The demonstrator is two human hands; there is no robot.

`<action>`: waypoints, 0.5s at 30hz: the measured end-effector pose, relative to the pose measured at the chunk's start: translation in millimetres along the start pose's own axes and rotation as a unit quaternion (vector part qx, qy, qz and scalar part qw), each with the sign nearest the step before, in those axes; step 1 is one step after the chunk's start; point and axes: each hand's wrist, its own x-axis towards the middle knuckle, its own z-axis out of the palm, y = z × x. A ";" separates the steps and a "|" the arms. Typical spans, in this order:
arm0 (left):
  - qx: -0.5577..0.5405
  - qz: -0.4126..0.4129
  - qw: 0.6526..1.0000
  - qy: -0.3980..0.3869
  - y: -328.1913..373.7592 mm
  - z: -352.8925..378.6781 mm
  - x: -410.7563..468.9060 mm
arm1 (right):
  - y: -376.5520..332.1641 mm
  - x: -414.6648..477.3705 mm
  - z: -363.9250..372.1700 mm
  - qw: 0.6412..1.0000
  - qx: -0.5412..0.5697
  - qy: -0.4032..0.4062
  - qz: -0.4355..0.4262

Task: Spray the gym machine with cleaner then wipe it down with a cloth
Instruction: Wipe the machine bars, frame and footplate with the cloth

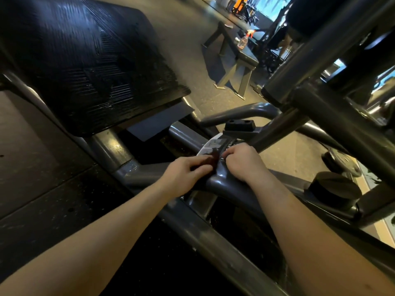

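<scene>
We see both hands at the centre on the grey tubular steel frame of the gym machine (pixel 224 183). Our left hand (pixel 186 174) pinches a small dark cloth (pixel 211 159) against it, and our right hand (pixel 245 161), at its 3 o'clock, has its fingers curled; we cannot tell whether it holds anything. The clear plastic spray bottle (pixel 243 41) stands well apart at 1 o'clock on a grey tabletop (pixel 245 57), so we judge spraying done and wiping under way, with the black ribbed footplate (pixel 85 71) at 10 o'clock perhaps left.
</scene>
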 end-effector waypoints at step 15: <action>0.067 -0.242 0.960 0.120 -112.4 -46.6 -0.5 | -34.7 20.2 26.6 0.983 -0.162 -0.025 -0.083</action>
